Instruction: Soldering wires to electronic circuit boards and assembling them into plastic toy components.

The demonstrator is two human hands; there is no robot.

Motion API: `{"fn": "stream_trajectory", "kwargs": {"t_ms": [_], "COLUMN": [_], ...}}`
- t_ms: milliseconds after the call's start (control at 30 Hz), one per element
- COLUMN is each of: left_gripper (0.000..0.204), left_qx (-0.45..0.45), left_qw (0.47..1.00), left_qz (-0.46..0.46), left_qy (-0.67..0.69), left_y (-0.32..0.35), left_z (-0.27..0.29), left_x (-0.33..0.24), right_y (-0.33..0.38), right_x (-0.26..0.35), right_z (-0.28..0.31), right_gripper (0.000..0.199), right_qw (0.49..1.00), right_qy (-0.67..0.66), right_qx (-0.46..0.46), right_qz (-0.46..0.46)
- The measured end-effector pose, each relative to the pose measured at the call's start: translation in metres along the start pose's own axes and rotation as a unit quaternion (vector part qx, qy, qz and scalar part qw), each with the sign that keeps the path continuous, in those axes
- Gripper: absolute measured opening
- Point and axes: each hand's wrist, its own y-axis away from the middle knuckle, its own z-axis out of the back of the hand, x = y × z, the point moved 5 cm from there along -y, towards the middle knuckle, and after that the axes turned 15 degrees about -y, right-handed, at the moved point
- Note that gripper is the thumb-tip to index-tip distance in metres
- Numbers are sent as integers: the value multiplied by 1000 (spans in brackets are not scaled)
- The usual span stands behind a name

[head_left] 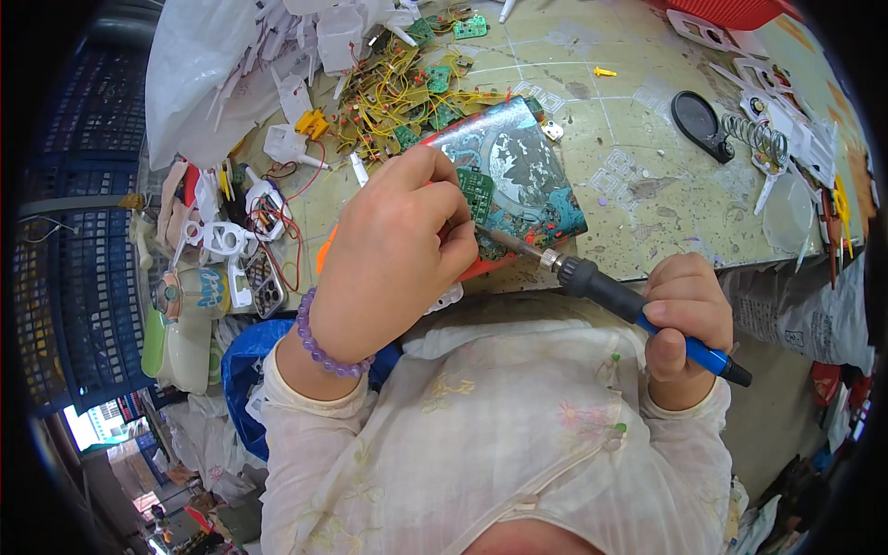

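Note:
My right hand (686, 319) is wrapped round the blue and black handle of a soldering iron (606, 289). The iron slants up and left, its metal tip close to the fingers of my left hand (398, 236). Those fingers are curled in a pinch beside a small green circuit board (476, 191); what they hold is hidden behind the hand. Under the board lies a flat teal and red patterned box or book (541, 171) with a worn surface, near the table's front edge.
Beyond my left hand spreads a tangle of circuit boards with yellow and red wires (402, 102). White plastic parts (338, 37) are heaped at the far left. To the right lie a coiled spring stand (754, 134), a black oval piece (698, 120) and more white parts (795, 120). A small yellow piece (604, 72) lies on the table (638, 129).

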Motion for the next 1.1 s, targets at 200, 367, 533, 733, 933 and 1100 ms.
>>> {"fn": "stream_trajectory", "kwargs": {"t_ms": [200, 367, 533, 733, 933, 1100], "left_gripper": [10, 9, 9, 9, 8, 9], "left_qx": [-3, -8, -11, -13, -27, -27], "left_qw": [1000, 1000, 1000, 1000, 1000, 1000], "left_qz": [2, 0, 4, -2, 0, -6], "left_qy": [-1, -2, -7, 2, -1, 7], "left_y": [0, 0, 3, -1, 2, 1], "left_z": [0, 0, 1, -1, 0, 0], "left_x": [-1, -1, -1, -1, -2, -2], "right_y": [-1, -2, -3, -11, -26, -22], "right_x": [2, 3, 2, 9, 15, 13], "right_z": [0, 1, -1, -2, -8, -5], "right_gripper": [18, 18, 18, 16, 14, 12], "right_qw": [1000, 1000, 1000, 999, 998, 999], "right_qy": [10, 10, -2, 23, 35, 35], "right_qx": [6, 9, 17, 36, 55, 36], "right_qz": [13, 14, 18, 12, 6, 13]}}
